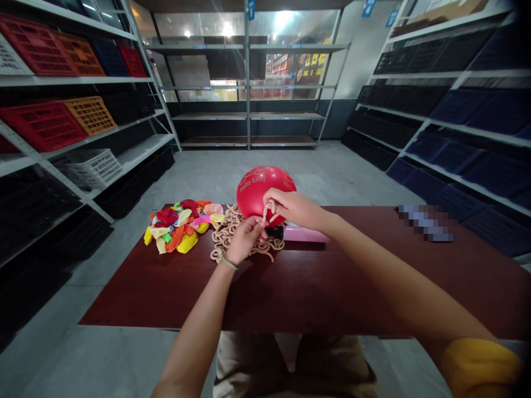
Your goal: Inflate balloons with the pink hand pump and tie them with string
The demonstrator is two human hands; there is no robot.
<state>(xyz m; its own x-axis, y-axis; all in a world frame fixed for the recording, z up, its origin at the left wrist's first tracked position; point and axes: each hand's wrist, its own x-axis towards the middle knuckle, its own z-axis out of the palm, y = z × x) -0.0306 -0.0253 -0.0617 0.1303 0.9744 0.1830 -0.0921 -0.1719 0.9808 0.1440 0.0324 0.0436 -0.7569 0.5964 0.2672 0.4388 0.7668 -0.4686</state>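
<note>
An inflated red balloon [258, 190] with white lettering floats just above the dark red table [315, 287]. My right hand [292, 209] is closed at the balloon's neck, pinching a beige string [267, 211]. My left hand [244, 239] is closed just below, gripping the lower part of the same string. A heap of beige string [232, 232] lies under both hands. A pink pump [305, 234] lies behind my right wrist, partly hidden.
A pile of several flat coloured balloons [180, 225] lies at the table's left. A blurred object [425, 222] sits at the far right. Shelving with red, orange and white crates [62, 116] lines the left; dark bins [448, 110] line the right.
</note>
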